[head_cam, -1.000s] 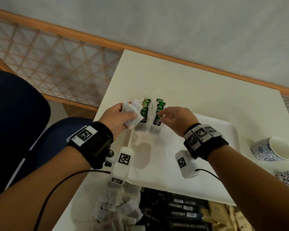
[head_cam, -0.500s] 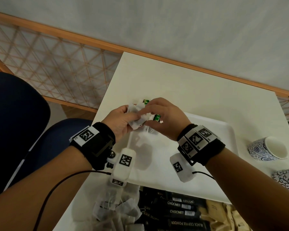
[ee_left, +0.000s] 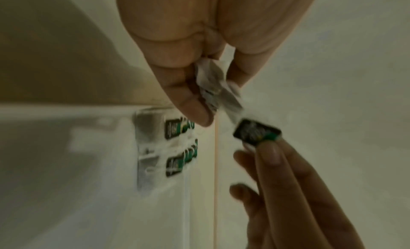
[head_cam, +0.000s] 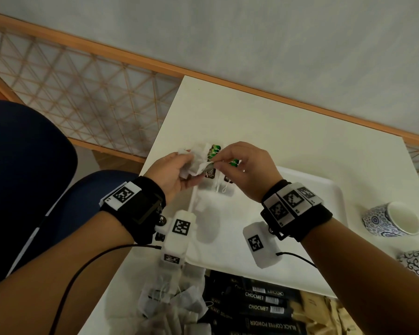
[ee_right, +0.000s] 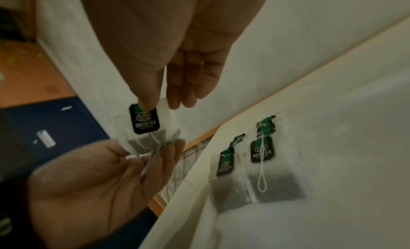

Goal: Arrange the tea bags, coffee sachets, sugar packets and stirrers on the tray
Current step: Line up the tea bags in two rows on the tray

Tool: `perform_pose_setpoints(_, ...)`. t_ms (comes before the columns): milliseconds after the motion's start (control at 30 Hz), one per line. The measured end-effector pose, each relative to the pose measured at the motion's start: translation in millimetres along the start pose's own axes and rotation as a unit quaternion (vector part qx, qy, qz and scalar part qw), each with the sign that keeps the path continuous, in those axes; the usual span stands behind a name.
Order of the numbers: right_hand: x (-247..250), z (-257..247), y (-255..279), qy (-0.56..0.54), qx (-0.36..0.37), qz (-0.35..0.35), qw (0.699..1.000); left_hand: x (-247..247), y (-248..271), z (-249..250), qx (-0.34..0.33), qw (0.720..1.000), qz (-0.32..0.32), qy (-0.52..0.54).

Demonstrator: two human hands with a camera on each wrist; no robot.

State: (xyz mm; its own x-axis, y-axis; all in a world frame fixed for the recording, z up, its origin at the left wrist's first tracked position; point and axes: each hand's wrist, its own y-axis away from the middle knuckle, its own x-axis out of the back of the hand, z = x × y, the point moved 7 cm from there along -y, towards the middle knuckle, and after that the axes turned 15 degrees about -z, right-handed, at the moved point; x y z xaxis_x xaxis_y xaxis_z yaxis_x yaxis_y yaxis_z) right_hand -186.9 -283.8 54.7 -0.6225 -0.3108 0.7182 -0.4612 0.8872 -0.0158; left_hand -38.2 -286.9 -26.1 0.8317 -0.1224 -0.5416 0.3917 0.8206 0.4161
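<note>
Tea bags (head_cam: 196,162) bunched in the left hand (head_cam: 169,174) hover over the tray's (head_cam: 329,189) far-left corner; the right hand (head_cam: 243,170) pinches one bag's green tag (ee_right: 144,121), peeling it free. Next, I judge, lay it beside the placed bags (ee_right: 257,168).

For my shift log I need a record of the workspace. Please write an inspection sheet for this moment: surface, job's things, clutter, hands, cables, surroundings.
Surface: white table; white tray lies on it.
Job's things: two stacks of tea bags lie on the tray's far left corner; loose tea bags, black coffee sachets and tan packets lie near the tray's front edge. Stirrers: nothing seen.
Clutter: two patterned cups right of the tray.
Hands: left hand holds a bunch of tea bags; right hand pinches one bag's green tag.
Cables: black cable from the left wrist, another from the right.
Surroundings: blue chair, lattice railing, grey wall.
</note>
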Motion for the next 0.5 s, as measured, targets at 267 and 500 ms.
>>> perform_pose_setpoints(267,-19,25,1,0.032,-0.134,-0.114,0.984,33,4,23,-0.062,0.996,0.064,-0.005)
perform_pose_setpoints(500,-40,36,-4,-0.017,-0.179,-0.16,0.971,29,3,26,-0.077,0.996,0.053,0.003)
